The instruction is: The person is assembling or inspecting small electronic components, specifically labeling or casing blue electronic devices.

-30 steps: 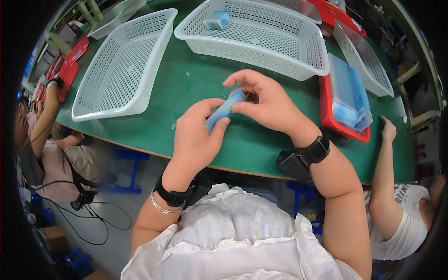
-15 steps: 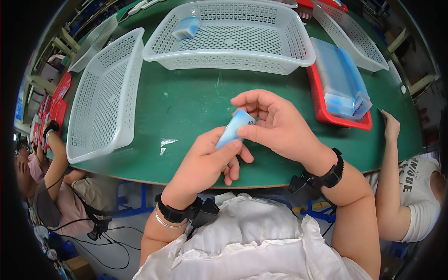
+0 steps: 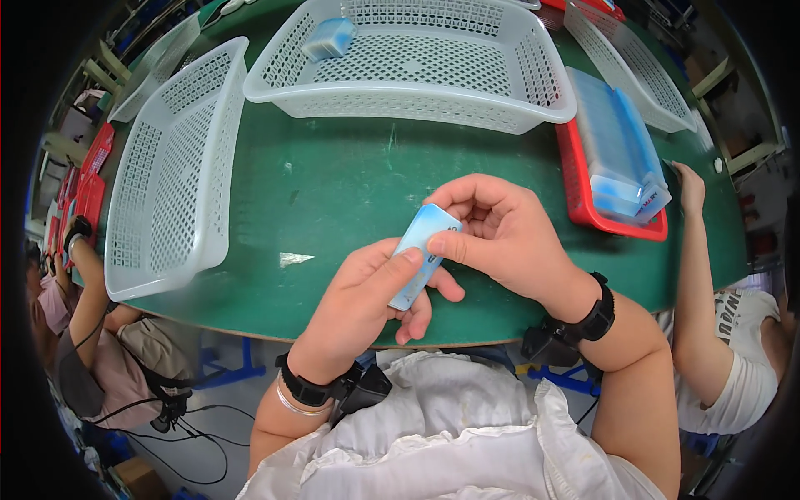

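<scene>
Between my two hands, above the near part of the green table [image 3: 333, 183], is a small flat blue-and-white box [image 3: 427, 223] with dark print along one side. My left hand [image 3: 354, 296] grips its lower part, thumb on the broad face and fingers underneath. At the upper right edge my right hand [image 3: 517, 237] pinches it between thumb and curled forefinger. The box is tilted, its upper end leaning away to the right. Its underside is hidden by my fingers.
A large white mesh basket [image 3: 417, 98] at the back holds a stack of blue-and-white boxes [image 3: 330, 38]. Another white basket [image 3: 171, 179] stands left. On the right, a red basket [image 3: 583, 196] holds clear-and-blue plastic packaging [image 3: 612, 142]. A co-worker's arm [image 3: 696, 275] rests at right; another person sits left.
The box has turned steeper and shows more of its broad face and printed side. My right hand has shifted slightly right and nearer; both hands keep hold.
</scene>
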Action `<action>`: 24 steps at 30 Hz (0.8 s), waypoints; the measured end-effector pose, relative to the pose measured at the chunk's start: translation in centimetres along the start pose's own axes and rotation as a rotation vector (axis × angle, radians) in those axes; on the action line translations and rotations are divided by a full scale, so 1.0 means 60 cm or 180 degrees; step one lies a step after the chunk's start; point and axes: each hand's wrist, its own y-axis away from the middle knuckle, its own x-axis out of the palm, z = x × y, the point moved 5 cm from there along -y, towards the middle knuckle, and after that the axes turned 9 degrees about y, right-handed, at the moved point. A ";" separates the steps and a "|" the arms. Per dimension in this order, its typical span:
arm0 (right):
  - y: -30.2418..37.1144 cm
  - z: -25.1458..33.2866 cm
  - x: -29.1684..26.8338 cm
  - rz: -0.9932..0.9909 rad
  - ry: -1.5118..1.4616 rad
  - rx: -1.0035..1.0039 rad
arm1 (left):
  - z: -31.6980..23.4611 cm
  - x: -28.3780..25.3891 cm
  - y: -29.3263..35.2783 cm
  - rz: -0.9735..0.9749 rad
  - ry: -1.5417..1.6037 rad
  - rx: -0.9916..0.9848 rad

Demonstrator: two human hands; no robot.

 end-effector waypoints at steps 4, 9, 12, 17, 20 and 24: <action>0.006 0.005 0.001 -0.0169 0.0150 -0.0103 | 0.001 0.005 0.005 -0.0052 -0.0018 -0.0025; 0.007 0.006 0.000 -0.0147 0.0249 -0.0111 | 0.001 0.002 0.005 -0.0064 -0.0116 0.0005; 0.004 0.007 -0.002 -0.0120 0.0216 -0.0115 | 0.004 0.000 0.003 0.0078 -0.0169 0.0015; -0.006 0.008 0.007 -0.0008 0.0057 -0.0175 | -0.001 -0.014 0.005 0.0014 -0.0329 0.0029; -0.003 0.015 0.010 -0.0065 -0.0083 -0.0232 | -0.003 -0.008 0.011 0.0121 -0.0008 0.0058; 0.018 0.002 -0.003 -0.0182 -0.0032 -0.0182 | 0.016 -0.010 0.006 0.0389 0.0322 0.0166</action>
